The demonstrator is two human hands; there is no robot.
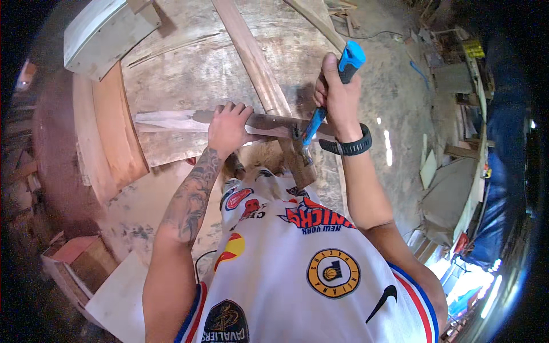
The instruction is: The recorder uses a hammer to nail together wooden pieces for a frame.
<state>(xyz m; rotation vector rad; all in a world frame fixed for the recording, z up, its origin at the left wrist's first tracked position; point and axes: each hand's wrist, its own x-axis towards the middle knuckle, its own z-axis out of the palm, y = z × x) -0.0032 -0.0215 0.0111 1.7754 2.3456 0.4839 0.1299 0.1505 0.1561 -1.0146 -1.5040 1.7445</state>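
Observation:
My right hand grips a hammer with a blue and black handle, held slanting with its head low. The hammer's metal end meets a short wooden block close to my body; whether a nail is there I cannot make out. Under my left hand lies a long dark wooden bar, its fingers wrapped over the top edge. The bar runs crosswise and reaches behind my right wrist. The short block sticks out from the bar toward me.
Beneath the bar is a worn plywood surface. A wooden strip runs away from me, with another strip farther right. At left stand a pale box-like piece and an orange-brown board. Wood scraps line the right side.

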